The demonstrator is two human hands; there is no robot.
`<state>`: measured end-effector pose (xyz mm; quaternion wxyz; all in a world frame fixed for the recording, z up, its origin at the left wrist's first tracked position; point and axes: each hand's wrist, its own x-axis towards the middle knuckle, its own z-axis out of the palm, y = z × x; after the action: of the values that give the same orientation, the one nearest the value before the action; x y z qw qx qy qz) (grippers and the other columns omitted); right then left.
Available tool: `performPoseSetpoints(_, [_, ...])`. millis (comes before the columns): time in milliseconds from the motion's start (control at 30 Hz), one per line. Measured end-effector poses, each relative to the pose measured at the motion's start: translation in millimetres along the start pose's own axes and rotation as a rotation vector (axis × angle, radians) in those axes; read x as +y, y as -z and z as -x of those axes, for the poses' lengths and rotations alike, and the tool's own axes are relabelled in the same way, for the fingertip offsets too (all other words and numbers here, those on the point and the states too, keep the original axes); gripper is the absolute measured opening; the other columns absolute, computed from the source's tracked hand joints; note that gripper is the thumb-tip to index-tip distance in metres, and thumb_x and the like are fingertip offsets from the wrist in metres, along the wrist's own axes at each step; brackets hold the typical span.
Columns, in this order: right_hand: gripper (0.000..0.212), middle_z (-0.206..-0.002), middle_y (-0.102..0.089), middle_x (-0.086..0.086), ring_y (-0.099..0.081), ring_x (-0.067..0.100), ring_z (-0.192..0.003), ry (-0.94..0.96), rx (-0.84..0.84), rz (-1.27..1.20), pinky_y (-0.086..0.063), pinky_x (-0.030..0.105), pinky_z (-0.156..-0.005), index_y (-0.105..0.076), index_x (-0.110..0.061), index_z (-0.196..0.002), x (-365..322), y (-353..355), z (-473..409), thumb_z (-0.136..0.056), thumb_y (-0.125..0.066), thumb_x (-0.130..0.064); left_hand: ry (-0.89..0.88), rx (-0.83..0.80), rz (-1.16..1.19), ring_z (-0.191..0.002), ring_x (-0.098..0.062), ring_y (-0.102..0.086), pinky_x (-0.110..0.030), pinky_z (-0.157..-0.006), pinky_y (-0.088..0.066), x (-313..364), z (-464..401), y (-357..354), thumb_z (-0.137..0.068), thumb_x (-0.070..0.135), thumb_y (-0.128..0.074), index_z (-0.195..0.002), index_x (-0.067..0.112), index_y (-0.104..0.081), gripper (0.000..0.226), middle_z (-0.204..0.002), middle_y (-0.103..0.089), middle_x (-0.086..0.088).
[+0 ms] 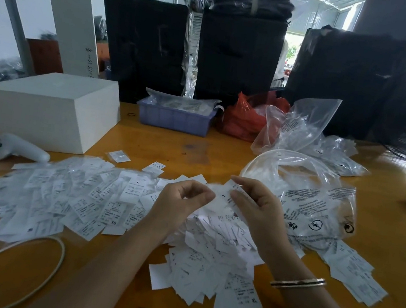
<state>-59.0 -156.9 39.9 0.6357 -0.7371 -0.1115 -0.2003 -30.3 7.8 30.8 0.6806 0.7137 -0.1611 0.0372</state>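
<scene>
a: what takes up most of the view?
b: a glossy orange-brown wooden table [197, 150], seen from above by the person working at it. three tall black fabric bags [238, 55] stand along its far edge.
a: and on the table?
b: a white rectangular box [48, 107] sits at the far left. a wide heap of white printed paper size labels [82, 202] spreads across the near half, from the left edge to under both forearms. right of the heap lies a crumpled clear plastic bag with black print [318, 208], touching the labels. further back sit a lilac plastic tray [175, 121] and, just beside it, a red plastic bag [242, 120].
a: anything smaller?
b: a white handheld controller [16, 150] lies in front of the box, a white cable [54, 258] curves at the near left, and a thin metal bangle [298, 282] circles the right wrist.
a: what are the hands doing?
b: they are close together above the middle of the heap. the left hand [183, 200] has its fingers curled, with thumb and forefinger pinching the left edge of a single small white paper label [222, 196]. the right hand [257, 207] pinches the label's right side in its fingertips. the label is held between the two hands, above the heap. its print is too blurred to read.
</scene>
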Motion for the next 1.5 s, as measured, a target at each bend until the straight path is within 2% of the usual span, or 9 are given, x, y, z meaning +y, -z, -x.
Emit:
performPoseSetpoints(233, [0.029, -0.078, -0.068, -0.004, -0.062, 0.009, -0.067, -0.019, 0.045, -0.073, -0.054, 0.025, -0.062, -0.067, -0.038, -0.094, -1.4, -1.0, -0.1, -0.088, -0.063, -0.010, -0.001, 0.040, 0.016, -0.071, 0.001, -0.064, -0.006, -0.061, -0.046, -0.9, -1.5, 1.4, -0.057, 0.056, -0.069, -0.066, 0.033, -0.072, 0.025, -0.072, -0.070, 0.011])
performPoseSetpoints(433, [0.028, -0.073, -0.068, -0.010, -0.061, 0.002, -0.062, -0.057, 0.026, -0.072, -0.051, 0.017, -0.058, -0.066, -0.037, -0.095, -3.2, -1.9, 0.9, -0.087, -0.064, -0.011, -0.009, 0.038, 0.023, -0.071, 0.001, -0.064, -0.007, -0.064, -0.047, -0.7, -2.2, 1.4, -0.056, 0.056, -0.070, -0.068, 0.036, -0.073, 0.023, -0.074, -0.071, 0.010])
performPoseSetpoints(567, [0.025, -0.065, -0.065, -0.014, -0.058, -0.003, -0.058, -0.092, -0.026, -0.129, -0.047, 0.012, -0.054, -0.067, -0.030, -0.099, -4.9, -2.9, 2.4, -0.088, -0.063, -0.008, -0.018, 0.034, 0.002, -0.074, -0.001, -0.065, -0.007, -0.064, -0.048, -1.6, -1.5, 1.8, -0.058, 0.056, -0.070, -0.069, 0.035, -0.073, 0.024, -0.077, -0.072, 0.010])
performPoseSetpoints(700, [0.024, -0.066, -0.066, -0.012, -0.060, -0.002, -0.059, -0.109, -0.069, -0.134, -0.047, 0.013, -0.054, -0.067, -0.028, -0.099, -5.5, -4.1, 3.2, -0.087, -0.063, -0.007, -0.021, 0.025, -0.030, -0.075, 0.000, -0.065, -0.006, -0.063, -0.046, -1.7, -1.1, 2.3, -0.060, 0.056, -0.069, -0.071, 0.039, -0.072, 0.021, -0.077, -0.071, 0.013])
performPoseSetpoints(900, [0.025, -0.066, -0.063, -0.009, -0.056, 0.002, -0.058, -0.117, 0.060, -0.160, -0.046, 0.014, -0.052, -0.068, -0.029, -0.097, -4.9, 1.6, -0.5, -0.089, -0.062, -0.007, -0.037, 0.050, 0.000, -0.071, 0.003, -0.063, -0.007, -0.064, -0.046, -1.1, -1.9, 2.5, -0.056, 0.058, -0.069, -0.069, 0.039, -0.072, 0.023, -0.072, -0.069, 0.016])
performPoseSetpoints(1067, [0.023, -0.057, -0.058, -0.010, -0.053, 0.003, -0.055, -0.156, -0.033, -0.138, -0.046, 0.014, -0.053, -0.069, -0.030, -0.096, -4.4, -2.2, 2.2, -0.087, -0.064, -0.009, -0.037, 0.019, -0.009, -0.074, 0.003, -0.064, -0.006, -0.064, -0.046, 0.6, -1.2, 2.0, -0.062, 0.051, -0.070, -0.070, 0.040, -0.072, 0.014, -0.074, -0.070, 0.016])
performPoseSetpoints(1167, [0.023, -0.057, -0.060, -0.012, -0.054, 0.002, -0.054, -0.153, -0.072, -0.123, -0.046, 0.015, -0.053, -0.069, -0.028, -0.097, -4.9, -4.6, 2.3, -0.087, -0.064, -0.008, -0.040, 0.016, -0.013, -0.076, 0.000, -0.065, -0.006, -0.065, -0.046, 0.5, -0.5, 1.9, -0.061, 0.053, -0.071, -0.071, 0.034, -0.073, 0.021, -0.077, -0.071, 0.012])
performPoseSetpoints(1267, [0.025, -0.060, -0.063, -0.011, -0.056, 0.002, -0.054, -0.142, -0.101, -0.094, -0.046, 0.013, -0.053, -0.069, -0.032, -0.094, -5.3, -3.3, 2.7, -0.087, -0.064, -0.008, -0.024, 0.016, -0.024, -0.076, 0.000, -0.065, -0.006, -0.064, -0.047, 0.6, 0.2, 2.0, -0.061, 0.052, -0.072, -0.071, 0.031, -0.072, 0.024, -0.077, -0.071, 0.011])
performPoseSetpoints(1500, [0.033, -0.081, -0.070, -0.013, -0.062, 0.009, -0.061, -0.101, -0.196, 0.137, -0.054, 0.021, -0.057, -0.067, -0.049, -0.089, -2.3, -4.3, 3.2, -0.088, -0.065, -0.017, 0.040, -0.061, -0.025, -0.076, 0.000, -0.068, -0.005, -0.062, -0.045, 3.5, 2.7, 1.1, -0.064, 0.047, -0.073, -0.070, 0.034, -0.074, 0.014, -0.078, -0.073, 0.012])
